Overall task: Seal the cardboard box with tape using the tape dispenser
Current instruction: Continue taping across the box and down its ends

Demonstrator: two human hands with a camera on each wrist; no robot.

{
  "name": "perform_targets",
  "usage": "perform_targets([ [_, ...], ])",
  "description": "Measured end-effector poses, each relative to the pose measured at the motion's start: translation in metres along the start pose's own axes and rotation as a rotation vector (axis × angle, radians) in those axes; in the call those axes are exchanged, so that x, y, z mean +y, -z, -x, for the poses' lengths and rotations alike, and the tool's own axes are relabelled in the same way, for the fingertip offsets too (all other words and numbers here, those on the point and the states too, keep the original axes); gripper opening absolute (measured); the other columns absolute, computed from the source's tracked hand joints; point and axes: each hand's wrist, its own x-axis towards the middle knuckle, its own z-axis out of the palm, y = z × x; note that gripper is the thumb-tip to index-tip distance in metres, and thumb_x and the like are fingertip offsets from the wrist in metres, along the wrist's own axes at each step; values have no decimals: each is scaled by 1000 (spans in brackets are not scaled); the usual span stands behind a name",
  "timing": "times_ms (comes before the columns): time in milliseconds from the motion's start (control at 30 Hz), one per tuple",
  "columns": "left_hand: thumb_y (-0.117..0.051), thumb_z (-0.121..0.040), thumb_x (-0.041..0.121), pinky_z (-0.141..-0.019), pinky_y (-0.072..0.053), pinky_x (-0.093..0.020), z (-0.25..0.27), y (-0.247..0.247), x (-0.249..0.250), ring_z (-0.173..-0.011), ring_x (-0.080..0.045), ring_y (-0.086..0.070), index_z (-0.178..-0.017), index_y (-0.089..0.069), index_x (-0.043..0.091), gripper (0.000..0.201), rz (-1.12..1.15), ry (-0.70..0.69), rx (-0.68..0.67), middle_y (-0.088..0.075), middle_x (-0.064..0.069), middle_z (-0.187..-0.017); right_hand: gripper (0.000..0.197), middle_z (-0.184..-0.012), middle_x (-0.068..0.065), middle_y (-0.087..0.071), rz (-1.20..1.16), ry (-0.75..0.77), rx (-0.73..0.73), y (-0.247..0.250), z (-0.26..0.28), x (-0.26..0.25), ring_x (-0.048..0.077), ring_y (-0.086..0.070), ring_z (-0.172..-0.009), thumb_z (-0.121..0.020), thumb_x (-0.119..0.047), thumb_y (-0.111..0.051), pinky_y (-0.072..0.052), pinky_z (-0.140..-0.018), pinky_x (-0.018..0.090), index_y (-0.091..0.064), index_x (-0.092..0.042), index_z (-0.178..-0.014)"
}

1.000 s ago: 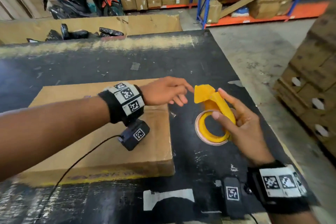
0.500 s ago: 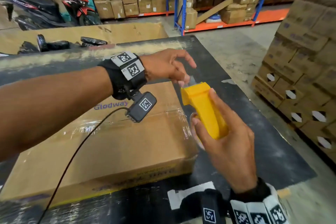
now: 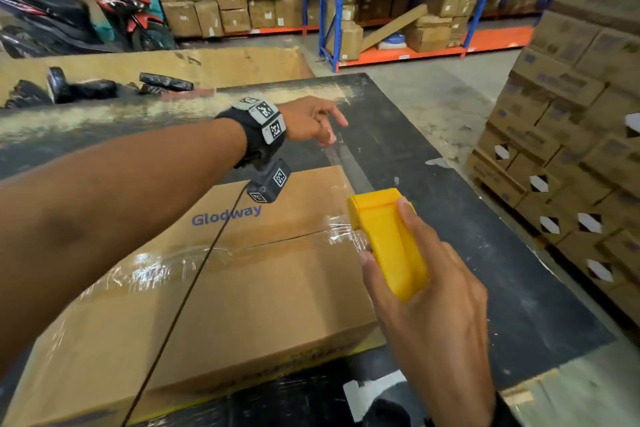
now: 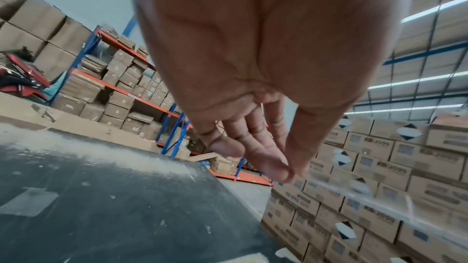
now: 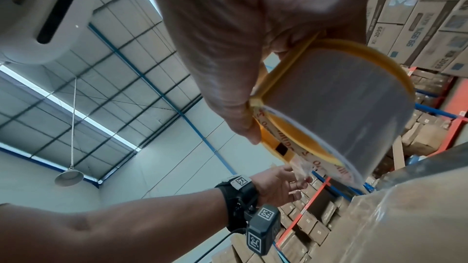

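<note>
**Tape Strip Drawn Out Between Both Hands Above the Box**

The right hand (image 3: 429, 308) is wrapped around the yellow tape dispenser (image 3: 388, 239), thumb on its left side and fingers along the top. The dispenser is smooth moulded plastic with a flat, squared mouth; the right wrist view shows the round roll of clear tape (image 5: 336, 107) seated inside it. Its long axis runs from the palm forward and slightly left, mouth pointing away from the person.

The left hand (image 3: 308, 121) pinches the free end of the tape strip (image 3: 349, 166) between thumb and fingertips (image 4: 276, 167). The strip is glossy, transparent and taut, spanning from the dispenser mouth to the left hand.

The cardboard box (image 3: 221, 288) lies flat on the black table (image 3: 485, 253), below and left of the dispenser. Its top seam already carries wrinkled clear tape. "Glodway" is printed in blue on one flap.

A cable (image 3: 180, 302) from the left wrist unit hangs across the box top. Stacked cartons (image 3: 571, 149) stand right of the table; shelving racks (image 3: 398, 10) with boxes lie beyond.
</note>
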Motion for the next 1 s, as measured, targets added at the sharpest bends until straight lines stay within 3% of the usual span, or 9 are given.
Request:
perform_targets([
  [133, -68, -85, 7, -99, -50, -42, -19, -12, -15, -105, -27, -72, -124, -65, 14, 39, -78, 68, 34, -78, -10, -91, 73, -98, -1, -63, 45, -27, -38, -14, -23, -1, 23, -63, -98, -81, -60, -64, -49, -81, 39, -38, -49, -148],
  [300, -67, -82, 4, -101, -52, -45, -38, -23, -34, -105, -27, -71, -122, -66, 15, 41, -152, 159, 7, -74, 0, -82, 74, -98, 3, -64, 82, -29, -86, -26, -44, 1, 26, -64, -96, -82, -58, -63, -49, -79, 39, -37, -47, -150],
  [500, -66, -85, 6, -104, -49, -42, -50, -37, -47, -107, -24, -70, -126, -65, 16, 42, -235, 211, -88, -77, -8, -98, 73, -92, 2, -59, 115, -57, -142, -32, -50, 3, 28, -65, -94, -82, -58, -63, -47, -75, 39, -37, -47, -149],
  [600, -69, -88, 19, -104, -47, -36, -52, -36, -47, -112, -24, -66, -130, -62, 17, 43, -384, 185, -107, -73, -6, -119, 72, -92, 2, -58, 149, -73, -178, -33, -49, 5, 28, -65, -95, -83, -58, -63, -46, -75, 39, -36, -47, -149],
  [666, -73, -87, 29, -98, -46, -33, -50, -33, -44, -111, -24, -66, -128, -63, 17, 44, -486, 152, -81, -72, -3, -119, 73, -93, 2, -58, 150, -85, -189, -34, -46, 6, 27, -65, -94, -83, -58, -62, -48, -76, 39, -34, -48, -150],
  [733, -71, -88, 28, -95, -47, -31, -45, -32, -41, -108, -23, -68, -124, -66, 16, 38, -515, 97, -52, -75, -3, -114, 73, -93, 1, -57, 150, -88, -182, -34, -44, 6, 26, -65, -92, -83, -58, -62, -47, -75, 38, -33, -48, -150],
  [833, -60, -94, 24, -102, -49, -38, -28, -37, -37, -111, -21, -68, -126, -65, 16, 33, -502, -54, 11, -73, -3, -119, 74, -93, 1, -57, 177, -82, -191, -35, -44, 6, 26, -65, -93, -84, -59, -60, -47, -73, 37, -31, -48, -151],
  [900, -52, -100, 29, -112, -41, -40, -12, -43, -37, -130, -22, -57, -144, -52, 19, 45, -556, -143, -66, -59, -6, -144, 74, -95, 2, -57, 193, -76, -192, -36, -45, 6, 28, -65, -94, -84, -59, -60, -47, -74, 38, -32, -48, -151],
  [1000, -34, -107, 37, -126, -11, -36, 10, -62, -40, -157, -20, -10, -162, -10, 17, 63, -656, -88, -332, -4, -6, -171, 72, -98, 5, -60, 204, -74, -182, -36, -45, 5, 32, -65, -98, -84, -58, -60, -47, -76, 39, -35, -46, -150],
])
